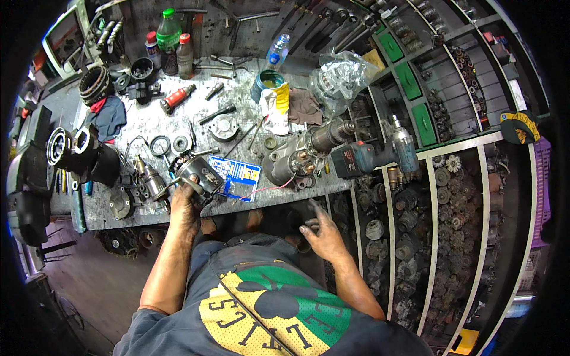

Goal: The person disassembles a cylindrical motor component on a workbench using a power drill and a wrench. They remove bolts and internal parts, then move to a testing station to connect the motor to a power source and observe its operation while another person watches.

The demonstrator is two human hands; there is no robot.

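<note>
My left hand (184, 205) grips a cylindrical metal motor housing (202, 177) with a bracket, at the front edge of the workbench (148, 219). A blue-and-white printed card (242, 181) lies just right of it, and a geared armature piece (149, 178) is on its left. My right hand (319, 232) is off the front edge with fingers apart, holding nothing, below an assembled starter motor (289, 161) with a pink wire. A black ring (160, 145) and a flat round cover (121, 204) rest near the held housing.
Black housings (101, 159) stand at left. Behind are bottles (168, 41), a red-handled tool (177, 98), rags (306, 110) and a blue can (266, 86). A cordless tool (350, 159) sits at right, beside shelves of parts (407, 219) and green drawers (408, 82).
</note>
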